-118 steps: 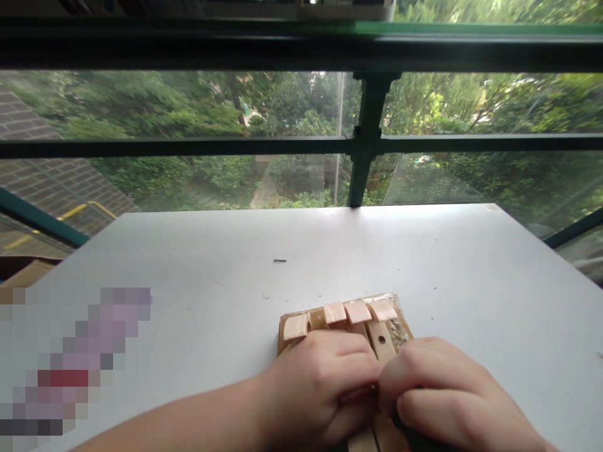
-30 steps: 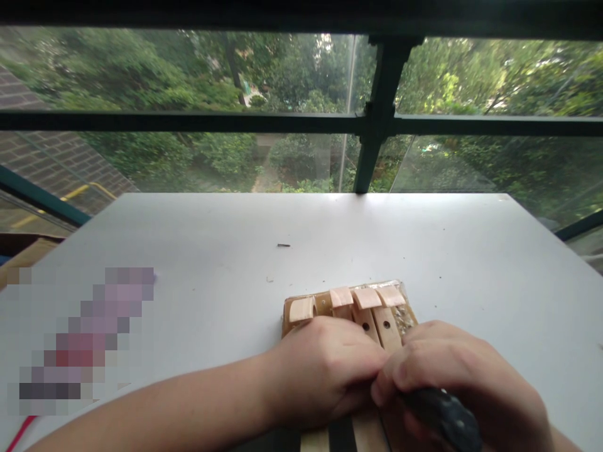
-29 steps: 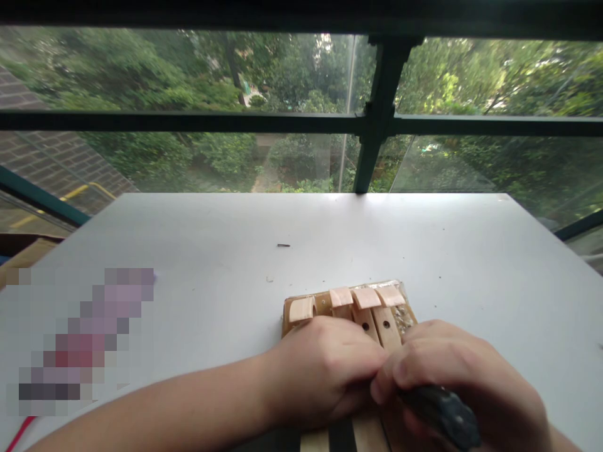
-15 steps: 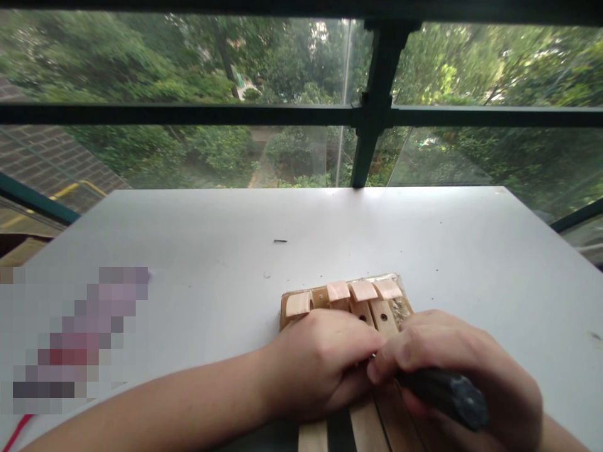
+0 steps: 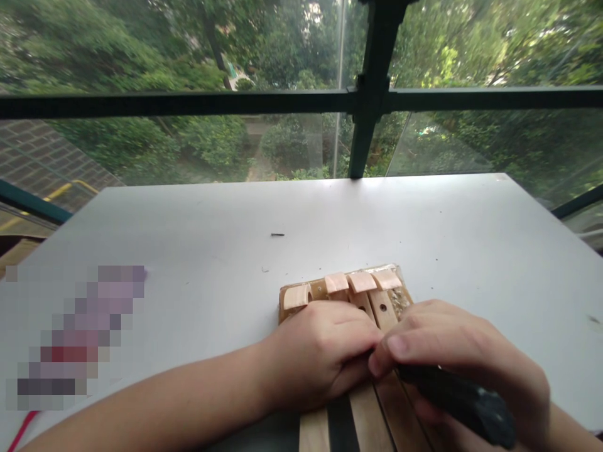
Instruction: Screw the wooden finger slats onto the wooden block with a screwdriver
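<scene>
My left hand (image 5: 325,355) lies across a wooden slatted piece (image 5: 372,408), with its fingers curled and closed. Whatever its fingertips pinch is hidden. Against those fingertips, my right hand (image 5: 466,351) is wrapped round a tool with a black handle (image 5: 464,395); the tool's working end is out of sight. Curved pale wooden blocks (image 5: 362,282) top the slats at the far end, where a brown backing (image 5: 282,301) shows. One slat has a dark round hole (image 5: 383,307) just beyond my fingers.
A small dark nail or screw (image 5: 277,235) lies on the white table (image 5: 211,232), among scattered specks. At the left is a blurred-out purple and red item (image 5: 85,333), with a red cord (image 5: 22,430) below it. Windows with dark frames (image 5: 372,100) stand behind the table.
The black handle has swung slightly to the right and down, and my right thumb has shifted on it. My left hand stays on the slats. The whole view has tilted slightly downward.
</scene>
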`<action>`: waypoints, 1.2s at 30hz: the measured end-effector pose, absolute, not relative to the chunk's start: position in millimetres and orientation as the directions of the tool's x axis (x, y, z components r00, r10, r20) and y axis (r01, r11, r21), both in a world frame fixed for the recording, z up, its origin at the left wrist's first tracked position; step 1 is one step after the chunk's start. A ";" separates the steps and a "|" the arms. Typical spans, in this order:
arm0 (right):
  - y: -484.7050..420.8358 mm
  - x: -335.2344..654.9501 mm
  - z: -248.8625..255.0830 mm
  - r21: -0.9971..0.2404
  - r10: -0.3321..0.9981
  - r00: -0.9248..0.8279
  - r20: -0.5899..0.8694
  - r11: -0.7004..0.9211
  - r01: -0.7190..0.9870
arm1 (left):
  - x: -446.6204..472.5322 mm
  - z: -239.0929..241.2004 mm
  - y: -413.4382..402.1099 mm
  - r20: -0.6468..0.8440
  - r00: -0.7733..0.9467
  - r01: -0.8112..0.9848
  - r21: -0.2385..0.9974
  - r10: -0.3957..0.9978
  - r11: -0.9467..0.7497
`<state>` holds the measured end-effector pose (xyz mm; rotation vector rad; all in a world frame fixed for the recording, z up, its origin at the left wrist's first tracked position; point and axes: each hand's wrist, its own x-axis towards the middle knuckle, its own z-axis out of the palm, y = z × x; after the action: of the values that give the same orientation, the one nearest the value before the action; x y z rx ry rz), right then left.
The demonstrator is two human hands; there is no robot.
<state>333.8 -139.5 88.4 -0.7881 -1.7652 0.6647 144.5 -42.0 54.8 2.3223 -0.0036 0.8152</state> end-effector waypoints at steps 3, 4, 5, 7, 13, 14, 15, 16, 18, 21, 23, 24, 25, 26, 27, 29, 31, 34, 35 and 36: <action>-143.4 332.3 92.7 -0.779 0.782 -0.294 0.550 0.607 0.158 | 143.6 56.4 -41.9 0.548 0.813 -0.219 0.604 0.199 -0.766; -144.2 332.3 92.9 -0.777 0.777 -0.320 0.542 0.609 0.163 | 143.4 57.3 -42.2 0.533 0.822 -0.212 0.616 0.203 -0.758; -144.7 332.5 92.6 -0.771 0.770 -0.346 0.536 0.613 0.171 | 143.3 58.2 -42.7 0.518 0.829 -0.200 0.628 0.211 -0.752; -144.7 333.6 90.5 -0.769 0.764 -0.390 0.515 0.612 0.185 | 143.3 60.0 -44.2 0.504 0.833 -0.176 0.636 0.231 -0.751; -141.3 337.8 82.4 -0.756 0.752 -0.412 0.515 0.624 0.196 | 144.7 63.7 -47.3 0.498 0.833 -0.159 0.632 0.241 -0.759; -141.0 338.2 81.8 -0.757 0.758 -0.409 0.508 0.619 0.207 | 144.9 63.8 -47.1 0.496 0.834 -0.159 0.635 0.242 -0.756; -140.7 338.5 81.6 -0.759 0.762 -0.408 0.502 0.615 0.213 | 145.2 63.6 -46.7 0.497 0.834 -0.162 0.637 0.240 -0.754; -140.2 338.6 81.8 -0.762 0.763 -0.410 0.499 0.612 0.211 | 145.4 63.0 -46.1 0.499 0.834 -0.167 0.635 0.236 -0.754; -138.3 338.0 84.0 -0.773 0.762 -0.420 0.492 0.604 0.191 | 145.8 61.1 -44.9 0.516 0.829 -0.185 0.619 0.217 -0.763; -133.1 336.0 91.4 -0.796 0.776 -0.460 0.433 0.568 0.210 | 146.4 57.5 -43.6 0.546 0.816 -0.213 0.591 0.192 -0.778; -129.3 334.7 97.8 -0.789 0.773 -0.491 0.401 0.564 0.244 | 146.8 55.6 -43.2 0.552 0.811 -0.214 0.587 0.193 -0.780; -127.7 334.2 100.8 -0.787 0.773 -0.497 0.394 0.564 0.252 | 146.9 55.1 -43.2 0.554 0.809 -0.214 0.589 0.196 -0.779; -126.6 334.0 103.6 -0.786 0.771 -0.503 0.390 0.564 0.255 | 147.0 54.9 -43.3 0.555 0.807 -0.215 0.592 0.200 -0.777; -125.9 333.9 105.9 -0.786 0.769 -0.509 0.386 0.563 0.254 | 147.0 54.9 -43.4 0.555 0.807 -0.217 0.597 0.202 -0.772; -125.6 333.9 107.6 -0.790 0.776 -0.504 0.379 0.555 0.260 | 147.0 55.1 -43.7 0.553 0.808 -0.217 0.603 0.205 -0.768; -126.1 334.5 108.9 -0.792 0.785 -0.491 0.377 0.548 0.268 | 146.6 56.1 -44.4 0.539 0.813 -0.206 0.619 0.219 -0.758; -127.2 335.5 107.5 -0.798 0.791 -0.496 0.359 0.536 0.277 | 145.9 57.3 -45.3 0.520 0.822 -0.185 0.629 0.233 -0.755; -127.9 337.4 102.8 -0.797 0.778 -0.545 0.313 0.527 0.296 | 144.8 59.0 -46.2 0.510 0.824 -0.162 0.628 0.245 -0.761; -127.7 338.2 101.4 -0.797 0.780 -0.548 0.303 0.523 0.303 | 144.5 59.6 -46.4 0.511 0.822 -0.156 0.625 0.250 -0.765; -127.5 339.3 100.3 -0.804 0.793 -0.536 0.290 0.506 0.312 | 144.3 60.2 -46.5 0.512 0.820 -0.148 0.622 0.257 -0.769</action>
<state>339.3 -127.5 100.3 -0.9004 -2.0867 0.9333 144.3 -46.5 60.2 2.3223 0.0792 0.7778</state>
